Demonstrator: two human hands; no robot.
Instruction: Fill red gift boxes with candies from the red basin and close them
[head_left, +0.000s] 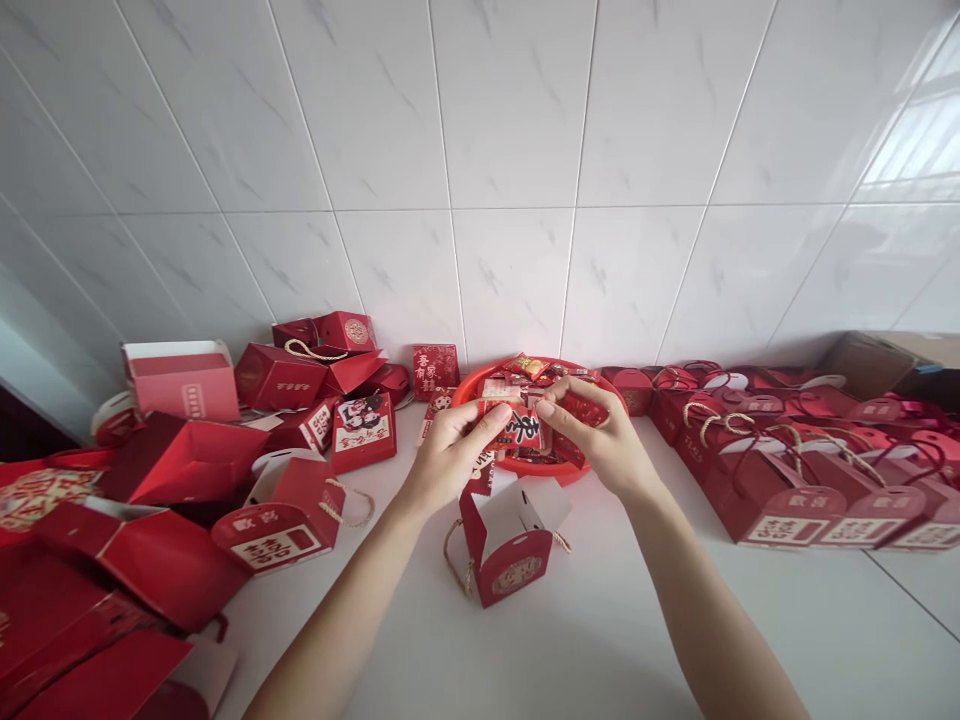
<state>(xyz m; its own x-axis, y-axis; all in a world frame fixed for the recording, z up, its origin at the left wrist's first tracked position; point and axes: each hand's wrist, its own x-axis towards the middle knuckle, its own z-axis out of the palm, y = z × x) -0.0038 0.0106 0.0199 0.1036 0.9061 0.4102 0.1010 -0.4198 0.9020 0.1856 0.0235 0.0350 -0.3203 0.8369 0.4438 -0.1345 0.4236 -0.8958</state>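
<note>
Between my two hands is a red snack packet [523, 428] with black and white lettering. My left hand [457, 445] pinches its left side, and other small packets show by those fingers. The right side is pinched by my right hand [592, 430]. Behind and under the hands stands a round red basin [474, 383] holding wrapped sweets. An open red gift box [514, 570] with rope handles sits nearer to me, below the hands, its flaps up and pale inside.
Many open red boxes [180, 460] are piled at the left. Rows of red boxes with handles [787, 490] stand at the right, before a brown carton [892, 350]. A tiled wall [510, 120] rises behind the white surface [465, 660].
</note>
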